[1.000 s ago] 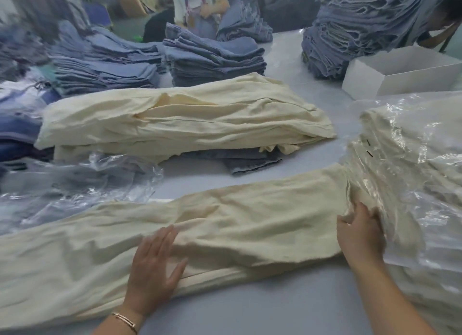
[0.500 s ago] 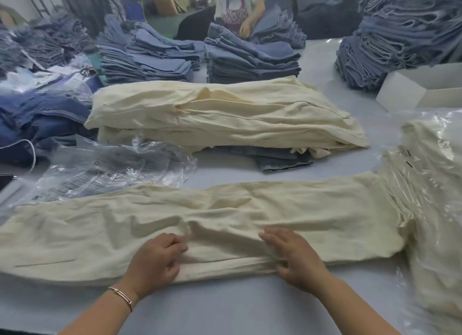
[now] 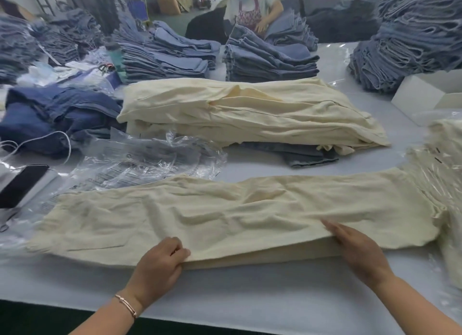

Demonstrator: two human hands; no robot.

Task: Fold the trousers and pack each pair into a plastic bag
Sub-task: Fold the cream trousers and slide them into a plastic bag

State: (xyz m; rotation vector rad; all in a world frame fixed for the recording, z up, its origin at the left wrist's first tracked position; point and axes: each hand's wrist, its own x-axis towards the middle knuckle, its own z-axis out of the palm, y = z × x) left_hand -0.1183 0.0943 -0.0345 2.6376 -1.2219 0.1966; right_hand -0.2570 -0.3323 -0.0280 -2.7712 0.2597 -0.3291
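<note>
A pair of cream trousers (image 3: 225,209) lies stretched lengthwise across the near part of the white counter (image 3: 250,297). The left hand (image 3: 160,264) pinches the near edge of the top layer, its fingers (image 3: 178,249) clamped on the cloth and lifting it slightly off the layer beneath. The right hand (image 3: 357,254) rests flat on the same edge farther right, fingers (image 3: 332,228) straight and close together, gripping nothing. A bracelet (image 3: 126,304) sits on the left wrist.

Clear plastic bags (image 3: 140,159) lie crumpled just behind the trousers' left end, partly under them. Beyond, a stack of cream trousers (image 3: 250,114) rests on the counter, with denim piles (image 3: 270,59) farther back. At the right edge, bagged cream trousers (image 3: 445,164) touch the spread pair's right end. A white box (image 3: 425,97) stands behind them. A dark phone (image 3: 22,184) lies at the far left.
</note>
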